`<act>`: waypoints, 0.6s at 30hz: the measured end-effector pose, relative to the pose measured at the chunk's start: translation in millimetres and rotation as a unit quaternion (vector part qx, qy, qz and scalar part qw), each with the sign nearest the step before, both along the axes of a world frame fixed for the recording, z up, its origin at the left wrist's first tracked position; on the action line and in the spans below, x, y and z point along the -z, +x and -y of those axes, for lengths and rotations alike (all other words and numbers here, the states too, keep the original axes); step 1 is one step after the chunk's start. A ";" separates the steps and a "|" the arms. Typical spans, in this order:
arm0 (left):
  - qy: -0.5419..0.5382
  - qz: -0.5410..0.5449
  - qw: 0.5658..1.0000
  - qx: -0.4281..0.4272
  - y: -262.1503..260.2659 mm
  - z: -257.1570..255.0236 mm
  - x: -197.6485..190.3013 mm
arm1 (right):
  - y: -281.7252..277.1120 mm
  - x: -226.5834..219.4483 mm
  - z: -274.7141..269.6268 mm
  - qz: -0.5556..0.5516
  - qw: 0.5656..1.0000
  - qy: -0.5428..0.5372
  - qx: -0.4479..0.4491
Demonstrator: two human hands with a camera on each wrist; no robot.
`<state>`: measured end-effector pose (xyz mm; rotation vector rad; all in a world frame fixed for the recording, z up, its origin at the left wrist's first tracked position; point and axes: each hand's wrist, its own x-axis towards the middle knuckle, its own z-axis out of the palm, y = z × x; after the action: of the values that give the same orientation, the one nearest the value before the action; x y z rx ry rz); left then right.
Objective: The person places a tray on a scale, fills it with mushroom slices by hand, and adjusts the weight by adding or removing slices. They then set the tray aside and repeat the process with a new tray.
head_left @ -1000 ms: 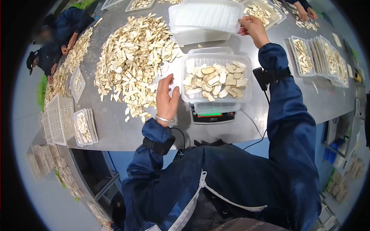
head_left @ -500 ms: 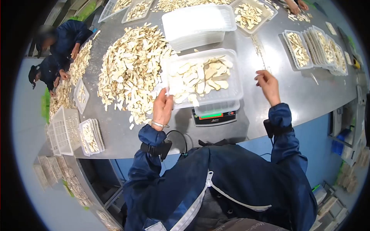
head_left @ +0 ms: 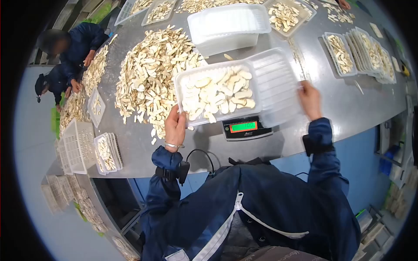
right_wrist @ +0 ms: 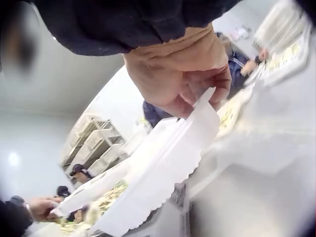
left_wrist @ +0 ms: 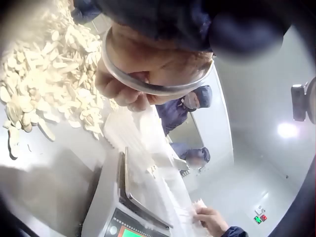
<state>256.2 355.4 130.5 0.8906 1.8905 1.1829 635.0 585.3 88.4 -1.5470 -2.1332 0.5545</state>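
Observation:
My left hand (head_left: 175, 130) grips the left edge of a clear plastic tray (head_left: 178, 89) of pale dried slices, held over the table beside the slice heap. My right hand (head_left: 310, 102) pinches the right edge of an empty clear ribbed tray (head_left: 274, 74), which partly overlaps the filled tray in the head view. In the right wrist view, thumb and fingers close on the rim of that empty tray (right_wrist: 165, 168). Below both trays stands a digital scale (head_left: 247, 132) with a lit green display; its platform is mostly hidden.
A big heap of dried slices (head_left: 152, 69) lies to the left. Behind the scale is a stack of empty trays (head_left: 226, 41). Filled trays (head_left: 342, 54) stand in a row at the right; more (head_left: 106, 152) are at the front left. Other people (head_left: 82, 41) work along the left.
The filled tray has come off the scale and moved left in my left hand. My right hand has left the tray stack and now holds the empty tray, drawn out to the right.

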 end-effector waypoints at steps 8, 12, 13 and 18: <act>0.036 0.053 0.998 0.011 26.0 -37.4 40.9 | 39.8 -76.0 -52.5 -0.146 0.988 0.015 -0.038; 0.022 0.061 0.998 0.014 38.7 -49.5 56.5 | -58.1 -74.0 -32.4 -0.155 0.966 -0.042 -0.203; 0.012 0.054 0.998 0.014 41.1 -50.2 53.5 | -75.5 -73.1 -27.8 -0.126 0.966 -0.050 -0.222; -0.017 0.102 0.994 0.038 40.0 -41.6 53.0 | -115.3 -56.1 -48.3 -0.085 0.953 0.011 -0.290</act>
<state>296.2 397.0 77.5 0.7841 1.6941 1.1471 519.6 633.6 144.5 -0.8023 -2.4319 0.8130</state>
